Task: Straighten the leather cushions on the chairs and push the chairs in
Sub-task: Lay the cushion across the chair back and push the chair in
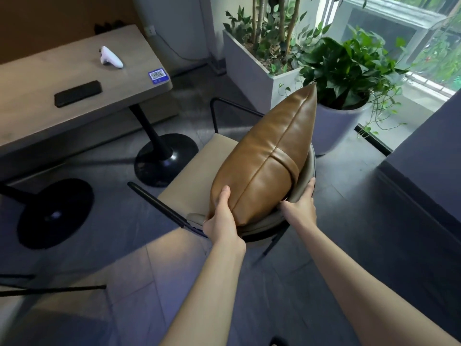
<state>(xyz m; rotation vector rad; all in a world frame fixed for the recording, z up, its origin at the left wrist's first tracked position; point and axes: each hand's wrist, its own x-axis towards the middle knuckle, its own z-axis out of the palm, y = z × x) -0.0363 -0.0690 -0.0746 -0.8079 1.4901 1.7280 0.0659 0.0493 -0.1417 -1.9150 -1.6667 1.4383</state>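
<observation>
The brown leather cushion (264, 156) stands on the chair (199, 176), tip toward 1 o'clock. The left hand (222, 218) holds its near end; the right hand (301, 203) grips the chair back. Next, I think: push toward the table (37, 83) at 10 o'clock.

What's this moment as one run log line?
left hand: gripping cushion | right hand: on chair backrest | cushion: upright on seat | chair: not yet pushed to table

daylight from window (399, 26) at right | glare on cushion (269, 156) | edges bowed, soft
</observation>
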